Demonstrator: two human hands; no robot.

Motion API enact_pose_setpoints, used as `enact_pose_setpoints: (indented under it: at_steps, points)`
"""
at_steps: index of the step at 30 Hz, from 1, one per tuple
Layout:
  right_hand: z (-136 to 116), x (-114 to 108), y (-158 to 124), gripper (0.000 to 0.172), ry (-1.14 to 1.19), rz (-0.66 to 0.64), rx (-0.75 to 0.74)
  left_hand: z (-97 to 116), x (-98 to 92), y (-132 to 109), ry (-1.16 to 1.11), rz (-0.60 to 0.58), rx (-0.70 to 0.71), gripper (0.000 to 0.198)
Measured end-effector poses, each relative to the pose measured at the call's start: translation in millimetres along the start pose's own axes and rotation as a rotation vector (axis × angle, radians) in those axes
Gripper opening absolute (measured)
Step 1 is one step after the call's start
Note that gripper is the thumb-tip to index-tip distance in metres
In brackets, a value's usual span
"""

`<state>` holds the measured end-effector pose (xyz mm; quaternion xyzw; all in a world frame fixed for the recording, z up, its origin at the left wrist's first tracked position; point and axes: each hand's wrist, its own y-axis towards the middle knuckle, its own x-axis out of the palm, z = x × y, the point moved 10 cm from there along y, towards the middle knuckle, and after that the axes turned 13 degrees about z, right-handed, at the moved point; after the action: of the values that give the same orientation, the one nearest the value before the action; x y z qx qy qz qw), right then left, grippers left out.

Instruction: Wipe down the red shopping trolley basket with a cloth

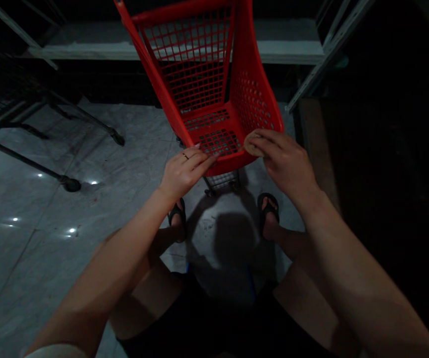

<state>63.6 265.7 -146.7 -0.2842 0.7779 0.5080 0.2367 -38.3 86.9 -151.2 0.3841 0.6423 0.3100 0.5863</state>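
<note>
A red plastic mesh basket (207, 74) of a small trolley tilts toward me, its open side facing the camera. My left hand (184, 169) rests on the basket's near lower rim, fingers curled over the edge, a ring on one finger. My right hand (285, 159) is closed on a small tan pad or cloth (252, 144), pressed against the basket's lower right corner. Below the basket a bit of the trolley's metal frame (221, 181) shows. My feet in dark sandals stand on either side of it.
Pale marble floor tiles (42, 238) spread to the left. A black metal rack with slanted legs (31, 124) stands at the left. A white shelf ledge (87, 49) runs along the back. The right side is dark, with a wooden edge (314, 144).
</note>
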Motion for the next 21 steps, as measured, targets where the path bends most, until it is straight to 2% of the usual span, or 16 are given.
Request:
enact_pose_setpoints:
  at_steps: [4,7,11,13,15,18,21]
  points:
    - [30,-19,6,0.054,-0.001,0.072,0.063,8,-3.4,3,0.078,0.047,0.020,0.029]
    - [33,-16,3,0.052,-0.003,0.100,0.093,8,0.8,1,0.125,0.017,-0.038,0.026]
    - [-4,8,-11,0.050,-0.015,0.100,0.064,2,7.1,-5,0.085,-0.045,-0.124,0.029]
    - [-26,18,-16,0.049,0.002,0.081,0.039,0,4.9,-6,0.075,-0.034,-0.128,0.031]
    - [-34,23,-18,0.049,0.027,0.042,0.026,-1,2.4,-6,0.078,-0.025,-0.120,0.031]
    - [-13,11,-12,0.054,0.002,0.015,0.036,-3,0.9,-5,0.084,-0.027,-0.112,0.030]
    - [28,-17,-4,0.056,-0.128,0.104,0.054,-1,1.2,-3,0.078,-0.017,-0.095,0.026]
